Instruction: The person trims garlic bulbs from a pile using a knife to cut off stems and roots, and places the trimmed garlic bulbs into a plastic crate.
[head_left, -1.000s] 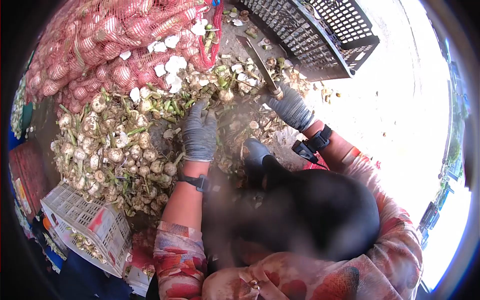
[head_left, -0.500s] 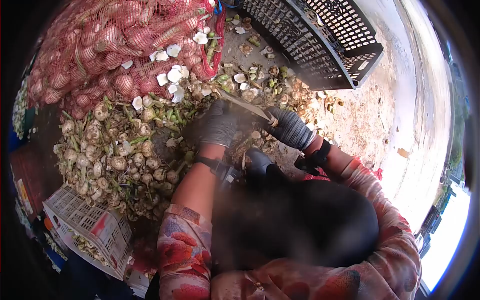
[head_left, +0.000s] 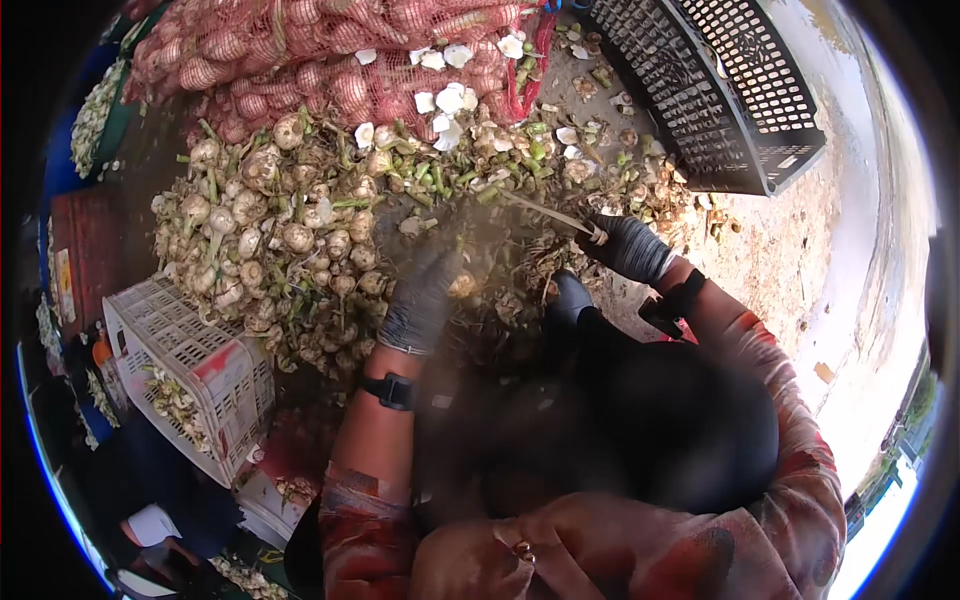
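Note:
My right hand point(head_left: 626, 248), in a grey glove, is closed round the handle of a knife point(head_left: 548, 213), whose blade points up and left over the trimmings. My left hand point(head_left: 420, 300), also gloved, is over the right edge of a heap of garlic bulbs point(head_left: 250, 220). Its fingers are smeared by motion, and a pale bulb point(head_left: 462, 284) shows just right of them; whether they hold it is unclear. Cut stems and roots point(head_left: 440, 180) lie on the ground beyond both hands.
Red mesh bags of garlic point(head_left: 350, 85) lie at the top. A black crate point(head_left: 700, 110) stands at the upper right, a white crate point(head_left: 190, 350) at the lower left. A dark shoe point(head_left: 568, 298) is below the knife. Part of another person point(head_left: 155, 524) shows at the lower left.
The view has swung left. My left hand came up to the knife, then moved back left and away from it. My right hand kept the knife throughout.

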